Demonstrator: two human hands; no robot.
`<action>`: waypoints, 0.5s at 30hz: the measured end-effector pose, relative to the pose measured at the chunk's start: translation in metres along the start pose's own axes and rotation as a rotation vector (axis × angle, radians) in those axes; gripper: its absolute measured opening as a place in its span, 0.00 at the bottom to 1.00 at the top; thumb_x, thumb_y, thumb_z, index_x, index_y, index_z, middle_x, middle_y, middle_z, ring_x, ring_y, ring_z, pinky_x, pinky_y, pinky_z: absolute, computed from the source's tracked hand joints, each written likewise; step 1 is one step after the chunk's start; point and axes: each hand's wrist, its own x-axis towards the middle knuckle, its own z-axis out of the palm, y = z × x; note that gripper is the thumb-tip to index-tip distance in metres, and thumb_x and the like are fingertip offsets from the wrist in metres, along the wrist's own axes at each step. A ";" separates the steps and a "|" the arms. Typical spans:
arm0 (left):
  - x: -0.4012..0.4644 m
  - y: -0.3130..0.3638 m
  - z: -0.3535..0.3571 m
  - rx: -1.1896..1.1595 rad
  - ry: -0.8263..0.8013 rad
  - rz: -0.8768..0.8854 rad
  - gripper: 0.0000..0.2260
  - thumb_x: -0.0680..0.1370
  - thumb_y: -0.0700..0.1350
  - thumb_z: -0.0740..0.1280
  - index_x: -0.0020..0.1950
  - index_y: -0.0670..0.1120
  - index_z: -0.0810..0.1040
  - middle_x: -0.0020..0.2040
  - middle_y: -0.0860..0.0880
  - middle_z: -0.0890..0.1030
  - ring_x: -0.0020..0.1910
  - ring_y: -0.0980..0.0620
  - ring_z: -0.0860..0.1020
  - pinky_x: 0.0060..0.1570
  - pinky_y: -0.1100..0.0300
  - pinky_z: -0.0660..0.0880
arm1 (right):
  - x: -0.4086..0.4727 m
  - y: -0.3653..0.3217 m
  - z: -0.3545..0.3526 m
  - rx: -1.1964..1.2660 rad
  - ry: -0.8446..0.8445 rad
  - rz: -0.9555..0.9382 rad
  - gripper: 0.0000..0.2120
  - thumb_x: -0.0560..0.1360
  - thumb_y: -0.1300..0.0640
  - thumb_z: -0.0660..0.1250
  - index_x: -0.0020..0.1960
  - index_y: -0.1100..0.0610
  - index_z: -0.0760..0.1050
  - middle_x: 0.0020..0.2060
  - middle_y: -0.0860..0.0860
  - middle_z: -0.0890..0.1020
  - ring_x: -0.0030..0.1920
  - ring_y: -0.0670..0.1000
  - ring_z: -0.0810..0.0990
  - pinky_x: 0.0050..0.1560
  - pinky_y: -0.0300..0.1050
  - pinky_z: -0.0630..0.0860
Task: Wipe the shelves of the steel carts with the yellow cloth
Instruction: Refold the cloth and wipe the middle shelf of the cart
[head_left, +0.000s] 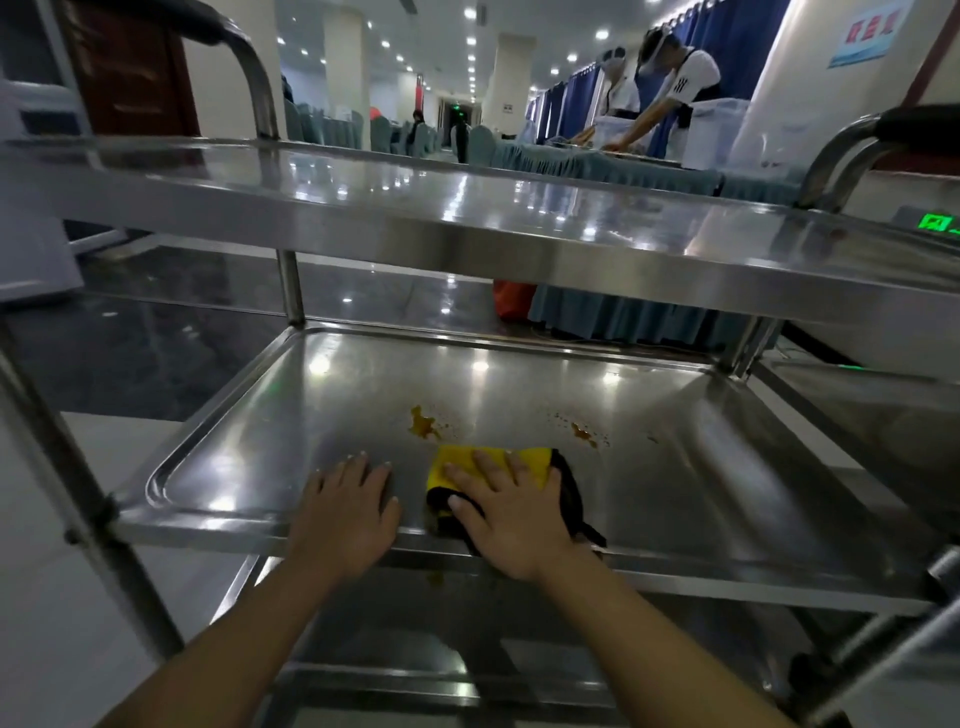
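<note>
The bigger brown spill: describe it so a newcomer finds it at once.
Start at the steel cart and drop to its middle shelf, where the right hand presses a yellow cloth flat. The bigger brown spill lies just beyond the cloth's left corner. Unlike the smaller stain farther right, it is a solid splat with a tail pointing away.

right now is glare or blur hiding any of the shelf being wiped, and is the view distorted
Head view: ceiling lights glare in spots on the middle shelf and top shelf, yet the orange stains by the yellow cloth read clearly; wide-angle bending curves the cart posts; the edges and background people are soft.
</note>
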 end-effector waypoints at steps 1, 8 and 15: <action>-0.002 0.001 -0.003 0.004 0.002 0.000 0.26 0.78 0.57 0.45 0.74 0.52 0.63 0.74 0.49 0.65 0.73 0.49 0.63 0.70 0.50 0.58 | 0.005 -0.008 -0.001 0.004 -0.003 -0.019 0.23 0.77 0.34 0.38 0.73 0.30 0.47 0.78 0.43 0.51 0.77 0.56 0.49 0.67 0.72 0.43; 0.000 -0.053 -0.033 0.056 0.038 0.077 0.19 0.77 0.62 0.54 0.54 0.52 0.78 0.51 0.52 0.79 0.53 0.50 0.76 0.52 0.57 0.72 | -0.018 0.046 -0.015 -0.043 0.072 0.040 0.26 0.71 0.27 0.35 0.69 0.24 0.46 0.75 0.38 0.58 0.74 0.50 0.56 0.70 0.66 0.49; -0.004 -0.106 -0.026 0.006 0.091 -0.081 0.25 0.74 0.61 0.48 0.60 0.56 0.77 0.57 0.53 0.79 0.59 0.49 0.75 0.60 0.50 0.69 | -0.008 0.015 0.009 0.007 0.080 0.145 0.19 0.75 0.30 0.45 0.62 0.20 0.39 0.76 0.38 0.52 0.76 0.47 0.44 0.71 0.67 0.45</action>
